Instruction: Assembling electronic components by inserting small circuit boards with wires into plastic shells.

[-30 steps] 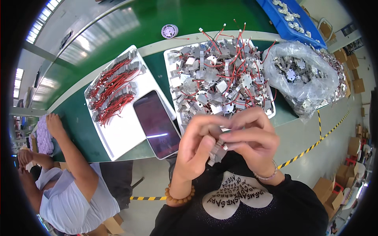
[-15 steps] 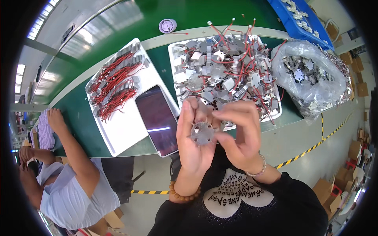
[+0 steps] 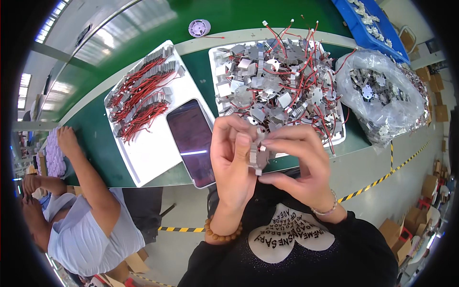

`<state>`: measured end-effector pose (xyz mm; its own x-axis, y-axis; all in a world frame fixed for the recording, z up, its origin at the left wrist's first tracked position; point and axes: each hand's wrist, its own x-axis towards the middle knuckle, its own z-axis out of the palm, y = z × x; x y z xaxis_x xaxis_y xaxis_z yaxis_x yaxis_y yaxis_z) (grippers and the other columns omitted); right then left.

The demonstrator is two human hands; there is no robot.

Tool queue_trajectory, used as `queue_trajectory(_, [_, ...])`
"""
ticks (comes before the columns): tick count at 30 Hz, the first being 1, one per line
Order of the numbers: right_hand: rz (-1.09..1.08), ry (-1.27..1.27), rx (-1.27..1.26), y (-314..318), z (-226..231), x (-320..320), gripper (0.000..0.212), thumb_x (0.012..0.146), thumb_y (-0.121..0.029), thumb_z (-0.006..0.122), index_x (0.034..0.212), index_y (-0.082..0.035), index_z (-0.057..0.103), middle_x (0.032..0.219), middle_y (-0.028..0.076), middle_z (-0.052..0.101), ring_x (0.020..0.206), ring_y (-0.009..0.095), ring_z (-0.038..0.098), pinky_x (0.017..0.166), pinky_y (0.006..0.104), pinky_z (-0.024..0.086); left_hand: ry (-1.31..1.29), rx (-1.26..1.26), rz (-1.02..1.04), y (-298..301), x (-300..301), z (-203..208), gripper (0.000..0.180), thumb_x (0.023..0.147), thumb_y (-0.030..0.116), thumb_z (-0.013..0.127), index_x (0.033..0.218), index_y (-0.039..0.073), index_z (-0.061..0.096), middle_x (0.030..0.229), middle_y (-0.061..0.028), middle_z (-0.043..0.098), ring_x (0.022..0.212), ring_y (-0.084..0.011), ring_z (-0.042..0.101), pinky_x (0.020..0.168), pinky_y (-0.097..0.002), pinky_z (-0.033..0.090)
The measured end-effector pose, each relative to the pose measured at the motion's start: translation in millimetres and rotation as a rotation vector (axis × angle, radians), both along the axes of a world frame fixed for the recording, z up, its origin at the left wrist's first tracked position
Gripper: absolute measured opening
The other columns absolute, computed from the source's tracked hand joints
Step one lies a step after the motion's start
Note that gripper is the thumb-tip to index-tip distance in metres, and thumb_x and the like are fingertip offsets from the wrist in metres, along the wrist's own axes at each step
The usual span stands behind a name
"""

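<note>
Green bench (image 3: 100, 160) beneath one left white tray (image 3: 153, 150), one right white tray (image 3: 341, 137), and a clear bag (image 3: 397, 114)

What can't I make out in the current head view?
All head view:
Metal part: partly hidden by the left hand.
Right hand: contact with that part unclear; fingertips overlap its edge.
Floor of right tray: buried under heaped parts.
Blue bin: cut off by the top edge.

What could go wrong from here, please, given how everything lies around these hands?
The phone, near the front edge of the table, might get knocked off by the left hand beside it.

Red wires trailing over the rim of the heaped tray could snag and drag parts out.
</note>
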<state>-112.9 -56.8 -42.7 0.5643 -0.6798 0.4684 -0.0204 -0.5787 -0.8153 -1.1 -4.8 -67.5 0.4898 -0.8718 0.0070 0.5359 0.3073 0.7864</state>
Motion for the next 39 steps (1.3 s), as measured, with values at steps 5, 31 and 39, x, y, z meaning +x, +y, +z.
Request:
queue_trajectory(5, [-0.064,-0.108,0.192,10.0,-4.9,-0.3,0.029,0.064,-0.001,0.074,0.092,-0.003,0.069,0.092,0.01,0.059,0.081,0.02,0.058,0.07,0.0295,0.046,-0.051,-0.039,0.049,1.2,-10.3,3.8,0.022,0.092,0.026,0.051,0.094,0.007,0.04,0.078,-0.0003,0.038,0.07,-0.0086,0.036,0.061,-0.0213,0.034])
queue_trajectory(31, [0.383,-0.87,0.81,9.1,13.9,13.6,0.016,0.075,-0.015,0.07,0.067,-0.007,0.059,0.084,0.002,0.035,0.073,0.017,0.046,0.056,0.0282,0.041,-0.77,-0.118,-0.812,12.7,50.5,34.6,0.018,0.077,0.013,0.068,0.083,0.004,0.054,0.082,-0.0078,0.057,0.078,-0.0235,0.056,0.069,-0.0313,0.044])
queue_trajectory(39, [0.554,-0.667,0.299,-9.4,12.6,-2.7,0.011,0.072,-0.003,0.07,0.081,0.001,0.064,0.064,0.006,0.057,0.046,0.015,0.049,0.04,0.0244,0.038,-2.005,0.307,0.067,-135.0,190.9,9.2,0.038,0.075,0.01,0.063,0.111,0.009,0.054,0.116,-0.0139,0.052,0.11,-0.0315,0.048,0.09,-0.0392,0.041])
